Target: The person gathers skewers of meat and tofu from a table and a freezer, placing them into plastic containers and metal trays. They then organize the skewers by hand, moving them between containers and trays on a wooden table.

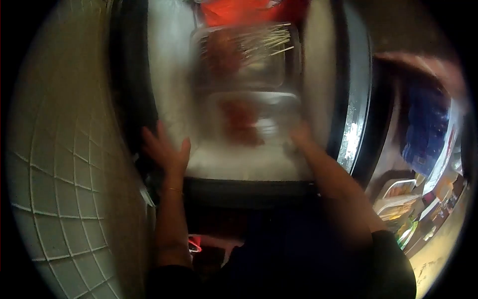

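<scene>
My left hand (168,152) is open, with fingers spread, over the left edge of a white-lined bin or cabinet and holding nothing. My right hand (301,138), smeared by motion, is at the right side of a clear plastic tray (281,114). Whether its fingers grip the rim cannot be made out. Red-brown pieces, perhaps meat, lie in the tray's left part. Behind it sits a larger clear container (269,72) holding more reddish pieces and a bundle of thin pale sticks (271,41).
A bright red bag or sheet (236,12) is at the far end. Dark rims frame the white surface (239,167), with a shiny metal strip (354,124) on the right. Beyond are a blue package (425,127) and a tray of sticks (398,207). Tiles (59,194) cover the left.
</scene>
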Demonstrator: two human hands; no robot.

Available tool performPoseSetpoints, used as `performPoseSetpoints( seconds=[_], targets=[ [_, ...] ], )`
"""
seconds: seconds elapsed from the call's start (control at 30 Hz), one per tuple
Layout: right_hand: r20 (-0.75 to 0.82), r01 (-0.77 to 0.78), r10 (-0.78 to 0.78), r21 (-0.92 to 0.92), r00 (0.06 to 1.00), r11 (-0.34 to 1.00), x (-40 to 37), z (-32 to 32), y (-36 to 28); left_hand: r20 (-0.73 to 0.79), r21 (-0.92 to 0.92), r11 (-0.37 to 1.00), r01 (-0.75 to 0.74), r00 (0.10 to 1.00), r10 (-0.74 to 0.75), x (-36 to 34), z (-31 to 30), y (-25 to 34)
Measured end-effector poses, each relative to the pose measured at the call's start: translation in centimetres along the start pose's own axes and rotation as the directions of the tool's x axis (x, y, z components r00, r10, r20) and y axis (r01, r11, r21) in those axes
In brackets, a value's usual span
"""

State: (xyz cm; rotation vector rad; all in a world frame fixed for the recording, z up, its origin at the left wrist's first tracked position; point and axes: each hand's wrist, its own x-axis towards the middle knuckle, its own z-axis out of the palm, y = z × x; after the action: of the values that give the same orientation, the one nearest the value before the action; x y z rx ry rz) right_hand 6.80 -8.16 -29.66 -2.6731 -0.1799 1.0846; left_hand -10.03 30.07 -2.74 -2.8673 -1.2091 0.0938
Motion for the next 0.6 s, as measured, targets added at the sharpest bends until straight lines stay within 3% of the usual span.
performPoseSetpoints(
  seconds=[0.07,0.17,0.27,0.4,0.47,0.57,0.6],
  targets=[
    [-0.009,0.008,-0.007,0.047,1.000,0.999,-1.6,-2.7,-2.2,-0.028,-0.020,1.000,0.008,1.000,-0.008,0.1,0.4,0.0],
    [0.116,-0.013,0.007,0.046,0.993,0.999,-1.8,-4.0,-3.4,-0.044,-0.019,1.000,0.025,0.999,-0.026,-0.2,0.8,-0.4],
    [0.211,-0.185,0.181,-0.001,0.961,0.983,-2.5,-6.2,-7.2,-0.033,0.002,1.000,0.022,0.999,-0.022,0.5,0.8,-1.0],
    [0.155,-0.007,-0.019,0.164,0.988,0.986,-6.3,-9.8,-12.4,-0.047,-0.003,1.000,0.015,0.999,-0.015,1.4,1.8,-1.9],
    [0.079,-0.025,0.001,0.306,0.997,0.952,-8.5,-12.1,-15.4,-0.036,0.000,1.000,0.024,0.999,-0.024,1.7,1.9,-1.8],
    [-0.039,0.072,-0.065,0.223,0.997,0.972,-10.2,-16.4,-16.4,-0.040,-0.002,1.000,0.024,0.999,-0.024,1.5,1.9,-1.6],
    [0.024,0.065,-0.077,0.331,0.997,0.941,-11.1,-18.6,-16.5,-0.044,-0.011,1.000,0.021,0.999,-0.022,1.1,2.1,-2.2]
  ],
)
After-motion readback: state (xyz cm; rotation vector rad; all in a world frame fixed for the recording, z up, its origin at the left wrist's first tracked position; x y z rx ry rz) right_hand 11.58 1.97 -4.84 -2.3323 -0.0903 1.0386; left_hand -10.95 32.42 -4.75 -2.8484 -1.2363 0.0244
